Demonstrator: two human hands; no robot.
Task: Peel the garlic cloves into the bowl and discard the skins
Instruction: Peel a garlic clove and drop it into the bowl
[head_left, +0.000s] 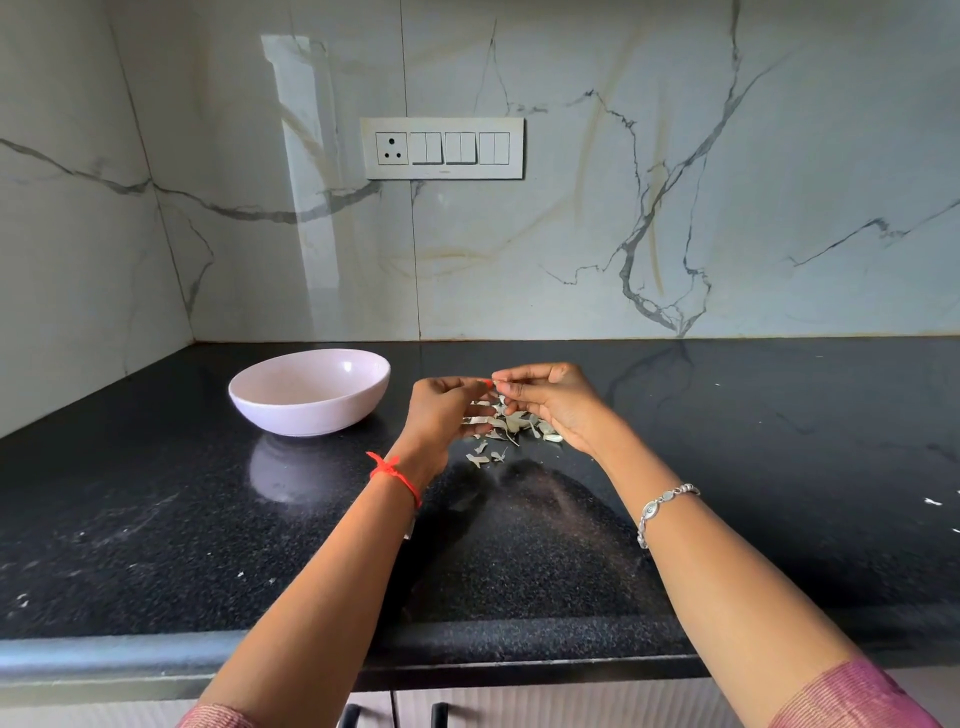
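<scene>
— Over on the dark table (156, 493), just right of the pink bowl (311, 415), what are those two hands doing?
— Both are hovering above the heap of skins (511, 423). The left hand (441, 410) and right hand (550, 402) are meeting fingertip to fingertip, each grip narrow, pinching what I'm taking for a garlic clove (496, 383), though it's too small to be sure.
— Why up there?
— So the peelings are dropping straight onto the heap, I'd say, not into the bowl, which is sitting within easy reach for the bare clove.
— Anything in it?
— I'm not seeing any; its near wall is hiding the bottom
</scene>
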